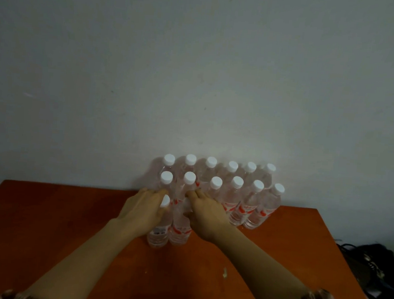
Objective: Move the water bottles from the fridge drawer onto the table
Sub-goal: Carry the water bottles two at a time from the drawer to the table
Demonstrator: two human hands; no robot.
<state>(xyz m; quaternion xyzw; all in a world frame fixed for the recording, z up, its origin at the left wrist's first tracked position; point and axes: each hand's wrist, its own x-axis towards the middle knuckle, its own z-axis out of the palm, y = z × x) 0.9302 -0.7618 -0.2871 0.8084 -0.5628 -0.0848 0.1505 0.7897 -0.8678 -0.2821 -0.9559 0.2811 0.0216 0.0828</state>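
Note:
Several clear water bottles (241, 201) with white caps and red labels stand upright in two rows against the wall, on the far side of the reddish-brown table (66, 221). In front of them stand two more bottles side by side. My left hand (142, 210) is wrapped around the upper part of the left front bottle (158, 235), whose cap shows beside my fingers. My right hand (205, 215) grips the neck of the right front bottle (180, 233), hiding its cap. Both front bottles rest with their bases on the table.
A plain pale wall (197, 78) rises directly behind the bottles. A dark bag (371, 269) lies on the floor past the table's right edge. A small pale scrap (224, 272) sits on the tabletop near my right forearm.

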